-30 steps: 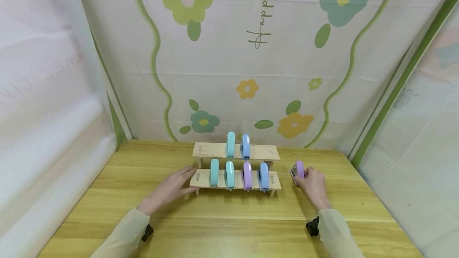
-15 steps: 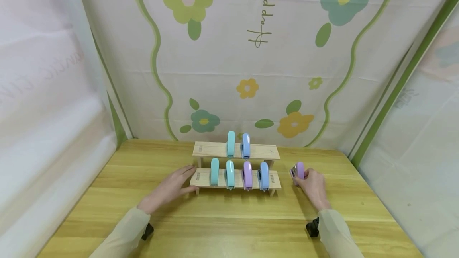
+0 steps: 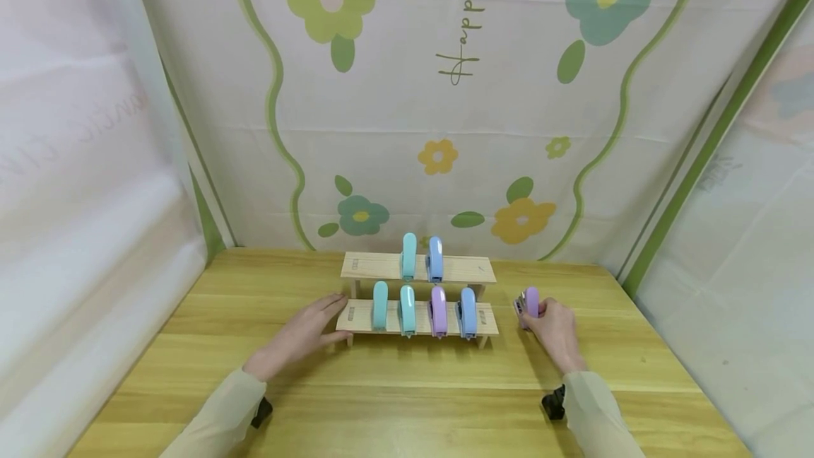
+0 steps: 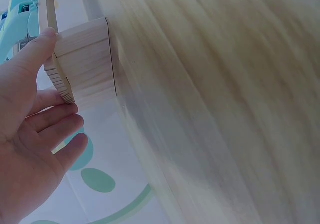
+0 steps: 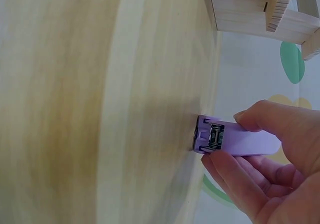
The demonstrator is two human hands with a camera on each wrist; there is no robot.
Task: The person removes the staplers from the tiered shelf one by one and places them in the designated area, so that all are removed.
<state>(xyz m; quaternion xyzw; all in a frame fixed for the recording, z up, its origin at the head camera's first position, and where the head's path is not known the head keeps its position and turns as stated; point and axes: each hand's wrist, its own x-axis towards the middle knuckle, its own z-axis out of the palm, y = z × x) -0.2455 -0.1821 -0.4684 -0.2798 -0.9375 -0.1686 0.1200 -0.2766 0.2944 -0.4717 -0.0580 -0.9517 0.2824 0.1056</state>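
On the right of the table my right hand pinches a purple stapler between thumb and fingers. In the right wrist view, one end of this stapler is right at the tabletop. My left hand holds the left end of the front wooden shelf, thumb on its front edge and fingertips toward the back edge. In the left wrist view the thumb and index finger span the board's end. Along this shelf stand two teal staplers, a purple stapler and a blue stapler.
Behind, a second wooden shelf bears a teal stapler and a blue stapler. Flower-printed cloth rises at the back and both sides of the wooden table.
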